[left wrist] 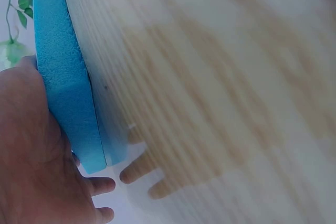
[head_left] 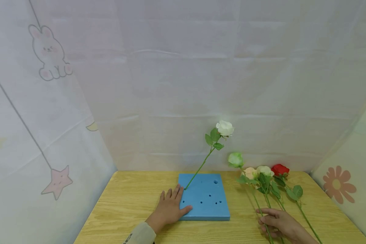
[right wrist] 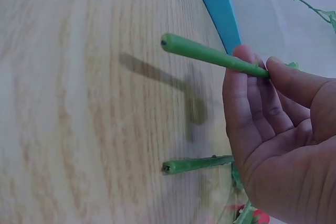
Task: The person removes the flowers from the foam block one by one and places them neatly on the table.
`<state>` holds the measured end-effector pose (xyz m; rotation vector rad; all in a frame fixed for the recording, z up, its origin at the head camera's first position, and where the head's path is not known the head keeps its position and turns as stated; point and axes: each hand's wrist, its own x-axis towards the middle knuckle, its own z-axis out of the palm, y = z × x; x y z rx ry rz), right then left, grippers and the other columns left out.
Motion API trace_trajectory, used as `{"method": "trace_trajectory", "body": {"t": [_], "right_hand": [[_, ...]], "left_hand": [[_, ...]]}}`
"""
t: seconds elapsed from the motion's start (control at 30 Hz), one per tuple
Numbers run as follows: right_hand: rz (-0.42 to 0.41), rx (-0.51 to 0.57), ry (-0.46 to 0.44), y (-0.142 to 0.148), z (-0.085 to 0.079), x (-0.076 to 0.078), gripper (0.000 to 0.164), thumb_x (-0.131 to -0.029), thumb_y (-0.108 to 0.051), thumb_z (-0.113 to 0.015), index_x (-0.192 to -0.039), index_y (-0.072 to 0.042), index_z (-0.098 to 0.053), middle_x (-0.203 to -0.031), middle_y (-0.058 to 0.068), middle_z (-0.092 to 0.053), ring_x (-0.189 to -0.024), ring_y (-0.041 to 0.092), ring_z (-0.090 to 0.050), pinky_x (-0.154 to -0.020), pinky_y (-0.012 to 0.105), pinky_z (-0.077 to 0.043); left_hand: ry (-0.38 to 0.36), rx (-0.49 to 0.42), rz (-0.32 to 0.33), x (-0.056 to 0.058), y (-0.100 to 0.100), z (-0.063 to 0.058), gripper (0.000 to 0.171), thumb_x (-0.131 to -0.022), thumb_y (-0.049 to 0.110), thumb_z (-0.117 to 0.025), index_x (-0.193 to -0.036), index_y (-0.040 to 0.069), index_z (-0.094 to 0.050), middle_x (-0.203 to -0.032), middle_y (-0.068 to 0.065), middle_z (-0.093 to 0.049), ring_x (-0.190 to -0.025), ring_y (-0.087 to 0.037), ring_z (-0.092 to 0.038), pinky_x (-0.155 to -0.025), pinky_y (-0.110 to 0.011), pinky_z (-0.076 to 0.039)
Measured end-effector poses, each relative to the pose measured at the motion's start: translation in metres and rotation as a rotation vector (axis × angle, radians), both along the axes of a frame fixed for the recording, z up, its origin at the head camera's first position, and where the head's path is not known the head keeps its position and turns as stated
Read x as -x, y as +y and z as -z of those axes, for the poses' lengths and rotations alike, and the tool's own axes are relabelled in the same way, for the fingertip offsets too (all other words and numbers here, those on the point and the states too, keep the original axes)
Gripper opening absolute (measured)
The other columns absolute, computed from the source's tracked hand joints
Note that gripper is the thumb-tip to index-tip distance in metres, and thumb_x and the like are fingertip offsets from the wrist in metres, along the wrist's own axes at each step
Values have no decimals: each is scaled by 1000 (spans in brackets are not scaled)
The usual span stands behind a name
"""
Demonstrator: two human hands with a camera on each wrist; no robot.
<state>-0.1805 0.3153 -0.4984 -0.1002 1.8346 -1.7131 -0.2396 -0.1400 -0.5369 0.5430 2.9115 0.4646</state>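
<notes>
A white artificial rose (head_left: 225, 128) leans to the right, its stem standing in a hole of the blue foam block (head_left: 211, 211). My left hand (head_left: 169, 207) rests on the block's left edge with fingers extended; in the left wrist view, this hand (left wrist: 31, 145) lies against the block's side (left wrist: 65, 77). Thumb and fingers of my right hand (head_left: 279, 223) pinch the stem of a light green rose (head_left: 236, 159), whose bloom is raised at the back. In the right wrist view, the held stem's (right wrist: 197, 51) cut end points left above the table.
On the wooden table's (head_left: 134, 189) right side lie a peach rose (head_left: 250, 173), a cream rose (head_left: 264, 171) and a red rose (head_left: 280, 169). Several small holes dot the block's top. A pale cloth wall (head_left: 177, 84) rises behind the table.
</notes>
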Motion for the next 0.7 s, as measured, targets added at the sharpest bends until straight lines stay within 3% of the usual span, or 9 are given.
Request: {"method": "trace_trajectory", "body": {"t": [0.13, 0.37, 0.53, 0.7], "right_hand": [[-1, 1, -10, 1, 3, 1, 62, -105, -21, -57, -152, 11, -33, -111, 10, -72, -88, 19, -71, -69, 30, -55], [-14, 48, -35, 2, 6, 1, 64, -105, -20, -58, -153, 13, -31, -109, 10, -71, -86, 17, -71, -70, 29, -56], [11, 70, -66, 2, 9, 1, 61, -104, -19, -60, -151, 11, -36, -108, 10, -72, -86, 18, -72, -79, 36, -60], [19, 71, -78, 3, 14, 1, 58, -104, -19, -60, -150, 10, -39, -108, 10, -73, -86, 17, -72, -79, 37, -60]], "left_hand": [[16, 7, -4, 4, -1, 8, 96, -95, 80, -32, -164, 15, -19, -170, -6, -13, -150, -45, -25, -117, -70, -14], [3, -7, 2, 0, 0, 1, 94, -96, 78, -34, -164, 13, -21, -170, -9, -15, -149, -47, -25, -116, -72, -14], [1, -2, 2, 0, 0, 1, 95, -95, 79, -33, -164, 14, -19, -170, -8, -14, -149, -46, -26, -116, -71, -14], [4, -1, 4, 1, -1, 3, 96, -95, 79, -34, -164, 14, -19, -170, -8, -14, -149, -47, -26, -115, -71, -15]]}}
